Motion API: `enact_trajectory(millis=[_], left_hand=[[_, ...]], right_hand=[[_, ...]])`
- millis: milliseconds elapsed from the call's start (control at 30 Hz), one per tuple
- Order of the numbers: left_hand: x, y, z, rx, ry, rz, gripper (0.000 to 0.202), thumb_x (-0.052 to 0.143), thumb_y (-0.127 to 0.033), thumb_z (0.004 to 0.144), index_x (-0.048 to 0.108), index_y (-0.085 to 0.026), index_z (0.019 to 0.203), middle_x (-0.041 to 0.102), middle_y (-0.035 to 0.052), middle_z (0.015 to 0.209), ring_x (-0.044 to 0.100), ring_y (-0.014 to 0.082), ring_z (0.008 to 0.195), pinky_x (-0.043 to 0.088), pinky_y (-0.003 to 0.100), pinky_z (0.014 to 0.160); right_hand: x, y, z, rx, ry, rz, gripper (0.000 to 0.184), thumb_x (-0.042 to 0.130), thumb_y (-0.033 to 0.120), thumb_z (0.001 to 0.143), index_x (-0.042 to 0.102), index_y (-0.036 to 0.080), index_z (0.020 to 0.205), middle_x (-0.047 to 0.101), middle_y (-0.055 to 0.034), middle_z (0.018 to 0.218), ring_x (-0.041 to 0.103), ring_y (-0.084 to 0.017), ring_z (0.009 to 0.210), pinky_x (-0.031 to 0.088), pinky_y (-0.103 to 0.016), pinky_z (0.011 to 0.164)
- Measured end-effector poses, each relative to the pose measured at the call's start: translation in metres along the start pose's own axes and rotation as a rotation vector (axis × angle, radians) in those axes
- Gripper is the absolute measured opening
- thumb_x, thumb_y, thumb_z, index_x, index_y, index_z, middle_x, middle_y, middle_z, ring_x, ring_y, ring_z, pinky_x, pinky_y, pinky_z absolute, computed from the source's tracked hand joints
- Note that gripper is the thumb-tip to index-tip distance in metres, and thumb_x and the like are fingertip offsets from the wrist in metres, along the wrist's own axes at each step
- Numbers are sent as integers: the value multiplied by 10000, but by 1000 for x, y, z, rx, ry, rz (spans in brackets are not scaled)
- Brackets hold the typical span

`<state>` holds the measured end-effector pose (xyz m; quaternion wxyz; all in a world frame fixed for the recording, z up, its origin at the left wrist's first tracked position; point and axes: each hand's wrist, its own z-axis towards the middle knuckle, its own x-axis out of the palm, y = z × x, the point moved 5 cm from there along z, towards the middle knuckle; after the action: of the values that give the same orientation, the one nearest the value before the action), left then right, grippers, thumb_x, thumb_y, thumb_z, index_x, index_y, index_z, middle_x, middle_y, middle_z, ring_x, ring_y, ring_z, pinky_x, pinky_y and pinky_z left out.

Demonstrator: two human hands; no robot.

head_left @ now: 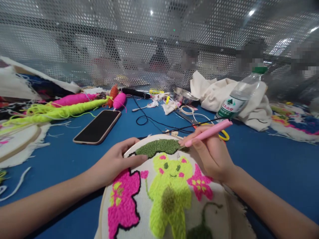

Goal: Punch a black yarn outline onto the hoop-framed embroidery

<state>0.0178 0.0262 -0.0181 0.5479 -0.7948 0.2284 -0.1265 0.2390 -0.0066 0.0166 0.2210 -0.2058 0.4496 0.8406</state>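
Observation:
A round embroidery hoop (pixel 103 202) lies at the near edge of the blue table (pixel 274 159), its cloth filled with a neon yellow frog (pixel 169 189), pink flowers and a dark green patch (pixel 157 146) at the top. My left hand (pixel 117 162) rests on the hoop's upper left rim, fingers curled over the cloth and pressing it. My right hand (pixel 211 154) is closed on a pink punch needle (pixel 209 132), its tip at the right end of the dark green patch. Black yarn (pixel 194 124) runs back from the needle.
A black phone (pixel 97 126) lies face up left of centre. Neon yellow and pink yarn skeins (pixel 62 108) lie at the left. A water bottle (pixel 239 98), cream cloth (pixel 249 99), metal bowl (pixel 184 96) and yellow-handled scissors (pixel 223 134) sit behind. A perforated metal screen (pixel 149 43) closes the back.

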Motion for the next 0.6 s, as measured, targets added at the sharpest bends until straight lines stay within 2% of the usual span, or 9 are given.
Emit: enact_trajectory(millis=[367,600], left_hand=[[1,1,1,-4,3,-13,339,726,-292,624,543,-202,894,654,-12,779,633,170,675,520,226,563],[-1,0,1,36,-42,19,335,728,-303,611,556,-202,880,646,-8,777,626,177,697,518,230,578]], right_hand=[[-2,-2,0,12,-3,11,131,424,301,935,501,201,903,633,-40,852,644,-173,775,474,-308,674],[2,16,8,-131,122,-140,152,533,266,882,554,187,754,615,-33,840,589,-160,806,445,-287,723]])
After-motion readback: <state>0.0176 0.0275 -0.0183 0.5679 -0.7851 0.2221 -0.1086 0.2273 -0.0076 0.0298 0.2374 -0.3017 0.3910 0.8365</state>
